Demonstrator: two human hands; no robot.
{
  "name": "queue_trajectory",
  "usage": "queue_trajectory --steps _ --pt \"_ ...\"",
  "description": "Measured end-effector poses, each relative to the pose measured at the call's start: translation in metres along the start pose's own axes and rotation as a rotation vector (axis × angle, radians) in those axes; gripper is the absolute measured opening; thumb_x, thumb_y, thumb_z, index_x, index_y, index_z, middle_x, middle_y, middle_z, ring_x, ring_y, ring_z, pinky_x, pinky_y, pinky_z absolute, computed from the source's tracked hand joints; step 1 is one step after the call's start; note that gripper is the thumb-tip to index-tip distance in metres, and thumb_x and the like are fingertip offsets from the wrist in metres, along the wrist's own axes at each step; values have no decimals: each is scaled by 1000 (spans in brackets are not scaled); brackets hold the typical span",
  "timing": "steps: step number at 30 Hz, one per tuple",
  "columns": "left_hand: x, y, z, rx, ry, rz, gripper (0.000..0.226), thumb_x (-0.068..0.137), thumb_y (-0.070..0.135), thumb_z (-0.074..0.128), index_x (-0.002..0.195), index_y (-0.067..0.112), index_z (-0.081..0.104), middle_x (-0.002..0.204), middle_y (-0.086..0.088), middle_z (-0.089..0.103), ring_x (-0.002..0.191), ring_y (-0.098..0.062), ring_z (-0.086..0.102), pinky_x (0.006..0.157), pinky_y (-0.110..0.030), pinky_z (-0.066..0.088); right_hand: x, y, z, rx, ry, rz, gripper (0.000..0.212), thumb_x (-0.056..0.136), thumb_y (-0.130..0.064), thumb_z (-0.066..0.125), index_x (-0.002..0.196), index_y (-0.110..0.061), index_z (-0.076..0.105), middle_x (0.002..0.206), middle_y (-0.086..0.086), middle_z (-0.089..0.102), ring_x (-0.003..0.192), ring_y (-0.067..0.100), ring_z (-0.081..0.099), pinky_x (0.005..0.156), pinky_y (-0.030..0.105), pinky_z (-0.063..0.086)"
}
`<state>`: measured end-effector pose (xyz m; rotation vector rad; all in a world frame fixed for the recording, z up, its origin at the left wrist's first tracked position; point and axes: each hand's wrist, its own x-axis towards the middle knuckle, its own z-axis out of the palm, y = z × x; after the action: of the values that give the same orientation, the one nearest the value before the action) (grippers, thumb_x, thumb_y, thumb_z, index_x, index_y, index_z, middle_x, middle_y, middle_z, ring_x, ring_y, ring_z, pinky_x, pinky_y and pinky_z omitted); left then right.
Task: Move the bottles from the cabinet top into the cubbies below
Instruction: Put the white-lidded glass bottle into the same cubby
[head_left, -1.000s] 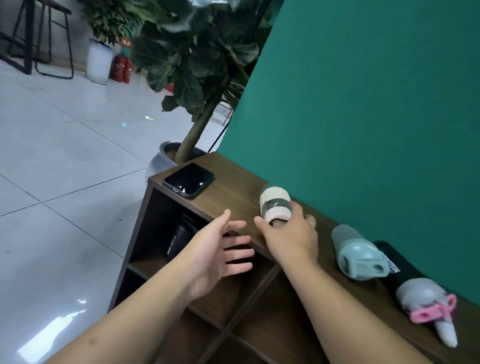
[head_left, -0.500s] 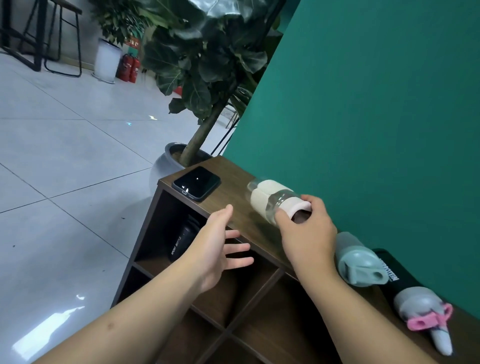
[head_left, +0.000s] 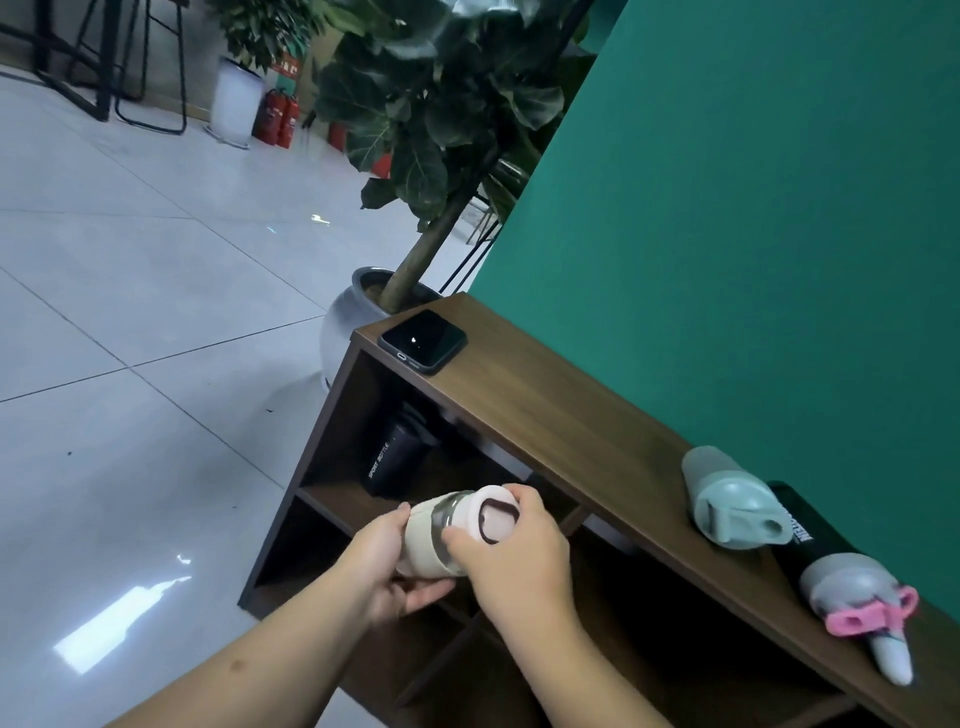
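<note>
A cream and glass bottle with a pale pink lid lies on its side in the air in front of the upper cubbies, below the cabinet top. My right hand grips its lid end and my left hand cups its base from below. A black sport bottle stands in the upper left cubby. On the top at the right stand a mint-green bottle, a black bottle and a grey bottle with a pink strap.
A black phone lies at the cabinet top's left corner. A potted tree in a grey pot stands just behind the cabinet's left end. A green wall backs the cabinet. Tiled floor lies to the left.
My right hand lifted the cream bottle off the cabinet top, tipped it over and brought it down in front of the cubbies. My left hand closed under its base.
</note>
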<state>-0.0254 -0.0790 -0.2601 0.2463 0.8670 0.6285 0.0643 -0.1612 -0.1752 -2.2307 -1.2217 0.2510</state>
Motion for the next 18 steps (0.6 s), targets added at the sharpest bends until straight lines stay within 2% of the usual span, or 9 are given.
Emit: queue_trajectory --steps 3,7,11,14,16,18 --pt "32 -10 -14 -10 49 -27 44 104 47 53 132 15 63 121 -20 72 90 -37 75 55 -49 65 14 13 27 17 -5 58 83 67 -44 84 139 -27 47 132 -1 58 114 21 60 92 35 54" --pt "73 -14 -22 -27 85 17 48 103 46 53 142 18 55 134 -19 67 102 -41 75 65 -53 65 35 25 57 58 56 104 73 61 -47 87 120 -29 48 121 -1 62 106 22 63 89 42 58" --pt "85 -5 -13 -44 81 17 48 109 47 39 135 11 59 129 -16 67 100 -34 72 62 -49 67 60 33 77 94 139 137 79 61 -50 89 126 -23 53 119 2 63 103 23 64 85 40 58" --pt "98 0 -9 -34 55 -3 43 109 42 42 135 14 60 127 -14 69 94 -31 73 60 -44 67 81 38 84 112 160 176 77 64 -48 91 125 -17 54 119 9 65 99 26 65 73 31 50" --pt "107 1 -9 -32 26 -15 42 109 39 43 138 14 60 130 -14 70 97 -32 73 71 -44 67 94 40 89 98 164 195 81 64 -48 91 128 -13 55 122 13 65 104 31 67 71 29 45" --pt "117 -1 -8 -27 14 -14 51 109 45 39 134 7 63 134 -16 69 106 -38 72 83 -47 64 104 42 92 80 175 205 83 64 -49 92 128 -11 56 124 14 66 108 34 68 72 28 43"
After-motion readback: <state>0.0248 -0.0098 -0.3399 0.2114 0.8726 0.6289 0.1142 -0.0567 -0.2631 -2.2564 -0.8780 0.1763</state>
